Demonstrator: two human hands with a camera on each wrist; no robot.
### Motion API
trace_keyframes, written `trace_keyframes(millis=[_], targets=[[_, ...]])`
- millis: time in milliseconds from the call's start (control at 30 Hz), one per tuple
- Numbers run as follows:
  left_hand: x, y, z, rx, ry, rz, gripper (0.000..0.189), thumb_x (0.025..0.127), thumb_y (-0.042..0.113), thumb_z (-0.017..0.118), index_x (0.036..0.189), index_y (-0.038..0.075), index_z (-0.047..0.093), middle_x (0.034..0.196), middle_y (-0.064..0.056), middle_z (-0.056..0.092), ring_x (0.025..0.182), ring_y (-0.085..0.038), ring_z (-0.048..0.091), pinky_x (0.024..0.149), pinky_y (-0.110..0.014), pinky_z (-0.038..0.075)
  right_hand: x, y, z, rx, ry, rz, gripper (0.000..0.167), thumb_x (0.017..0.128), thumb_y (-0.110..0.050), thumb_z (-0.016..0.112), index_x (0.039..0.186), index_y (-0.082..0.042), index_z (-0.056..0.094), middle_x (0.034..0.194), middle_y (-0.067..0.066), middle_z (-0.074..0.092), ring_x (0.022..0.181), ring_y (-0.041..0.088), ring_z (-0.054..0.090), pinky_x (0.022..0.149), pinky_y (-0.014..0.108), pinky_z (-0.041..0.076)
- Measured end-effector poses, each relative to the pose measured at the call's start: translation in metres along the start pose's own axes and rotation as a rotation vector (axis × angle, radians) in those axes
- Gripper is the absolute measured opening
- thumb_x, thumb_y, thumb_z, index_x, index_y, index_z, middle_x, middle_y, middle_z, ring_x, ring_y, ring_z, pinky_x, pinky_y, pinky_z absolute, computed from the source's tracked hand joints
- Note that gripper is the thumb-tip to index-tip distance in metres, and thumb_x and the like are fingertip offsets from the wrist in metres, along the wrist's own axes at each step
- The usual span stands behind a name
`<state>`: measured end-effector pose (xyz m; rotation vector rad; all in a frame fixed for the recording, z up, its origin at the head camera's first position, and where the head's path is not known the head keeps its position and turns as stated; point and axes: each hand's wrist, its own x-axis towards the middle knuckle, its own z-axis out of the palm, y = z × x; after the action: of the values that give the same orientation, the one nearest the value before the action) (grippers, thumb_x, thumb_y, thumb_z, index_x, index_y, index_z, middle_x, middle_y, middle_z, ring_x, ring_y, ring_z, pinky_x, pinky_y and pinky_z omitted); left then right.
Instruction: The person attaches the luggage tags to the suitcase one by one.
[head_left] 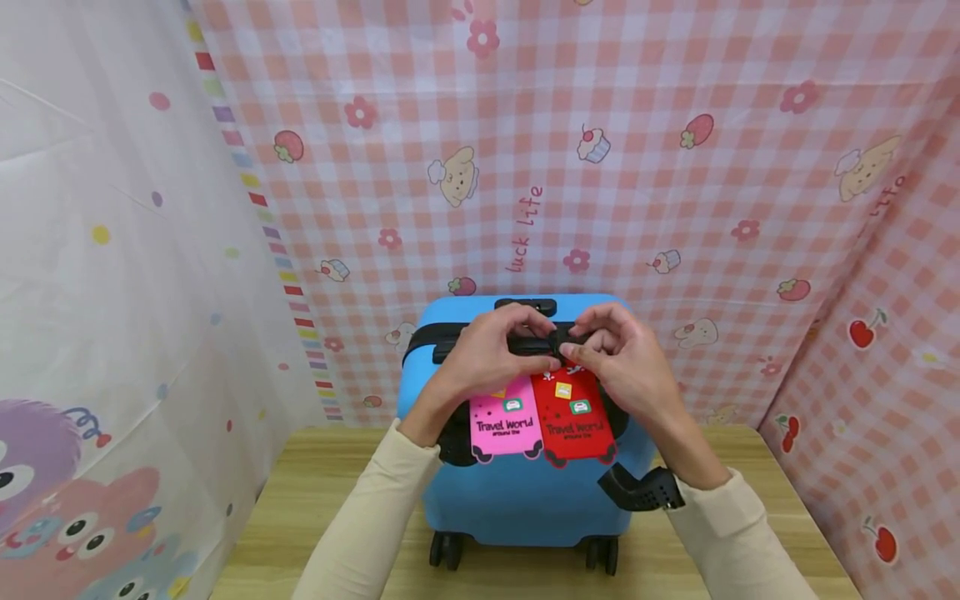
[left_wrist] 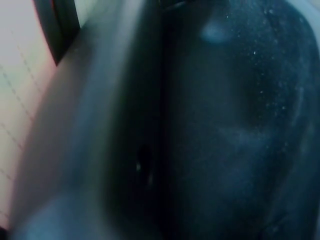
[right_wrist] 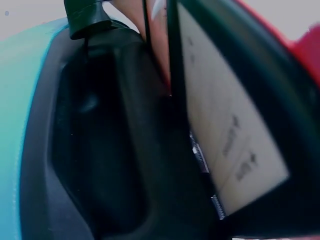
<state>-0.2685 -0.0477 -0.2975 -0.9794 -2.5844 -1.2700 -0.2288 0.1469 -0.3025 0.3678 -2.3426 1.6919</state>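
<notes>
A blue suitcase point(head_left: 525, 500) stands upright, with a black handle point(head_left: 531, 345) on its upper part. Two luggage tags lie side by side against its front, a pink luggage tag point(head_left: 506, 440) and a red luggage tag point(head_left: 577, 437). My left hand point(head_left: 487, 350) comes from the left, its thumb and forefinger curled on the black tag strap point(head_left: 558, 340) at the handle. From the other side my right hand point(head_left: 628, 360) pinches that strap above the red tag. The right wrist view shows a pale label card point(right_wrist: 230, 130) on a tag's back. The fingertips partly hide the strap.
A wide black band point(head_left: 431, 335) runs across the suitcase, and dark wheels point(head_left: 447, 550) rest on the wooden tabletop point(head_left: 322, 500). Behind hangs a pink checked curtain point(head_left: 637, 208); a white patterned curtain point(head_left: 135, 292) is at left. Dark, blurred surfaces fill the left wrist view.
</notes>
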Motion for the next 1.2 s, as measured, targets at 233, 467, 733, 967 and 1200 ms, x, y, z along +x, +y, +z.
trace_keyframes(millis=[233,467,733,967,1200], targets=[[0.0,0.001,-0.001,-0.006,-0.005,0.002,0.035,0.083,0.026,0.081,0.112,0.014,0.068,0.105,0.001,0.066,0.097,-0.013,0.062,0.092,-0.033,0.049,0.002,-0.007,-0.002,-0.033,-0.057,0.056,0.027,0.092,-0.008,0.069,0.112,-0.001,0.053,0.098,0.015,0.067,0.074,0.017,0.066,0.08,0.024,0.051],[0.0,0.001,-0.001,-0.032,-0.019,0.013,0.033,0.083,0.026,0.081,0.111,0.013,0.069,0.102,0.001,0.069,0.094,-0.011,0.063,0.091,-0.031,0.049,0.002,-0.012,-0.003,-0.033,-0.082,0.061,0.027,0.091,-0.005,0.069,0.112,0.002,0.054,0.084,0.012,0.066,0.074,0.016,0.064,0.076,0.027,0.05],[-0.001,0.0,-0.001,-0.074,-0.026,0.018,0.031,0.084,0.024,0.08,0.112,0.014,0.07,0.104,0.001,0.07,0.096,-0.011,0.063,0.092,-0.031,0.05,0.003,-0.014,-0.002,-0.06,-0.099,0.064,0.027,0.089,-0.001,0.067,0.113,0.002,0.054,0.081,0.014,0.064,0.069,0.019,0.061,0.07,0.03,0.049],[-0.002,-0.001,-0.001,-0.078,-0.028,0.029,0.031,0.085,0.022,0.08,0.112,0.014,0.07,0.105,0.001,0.07,0.097,-0.011,0.063,0.093,-0.032,0.049,0.005,-0.015,-0.003,-0.089,-0.11,0.092,0.028,0.088,0.001,0.067,0.113,0.002,0.054,0.101,0.017,0.063,0.07,0.02,0.06,0.07,0.03,0.049],[-0.004,-0.001,-0.002,-0.087,-0.02,0.035,0.029,0.085,0.021,0.079,0.112,0.015,0.071,0.104,0.004,0.071,0.096,-0.009,0.063,0.092,-0.032,0.049,0.005,-0.016,-0.003,-0.099,-0.12,0.105,0.026,0.089,-0.001,0.067,0.113,0.001,0.055,0.098,0.016,0.064,0.071,0.021,0.06,0.071,0.032,0.05]])
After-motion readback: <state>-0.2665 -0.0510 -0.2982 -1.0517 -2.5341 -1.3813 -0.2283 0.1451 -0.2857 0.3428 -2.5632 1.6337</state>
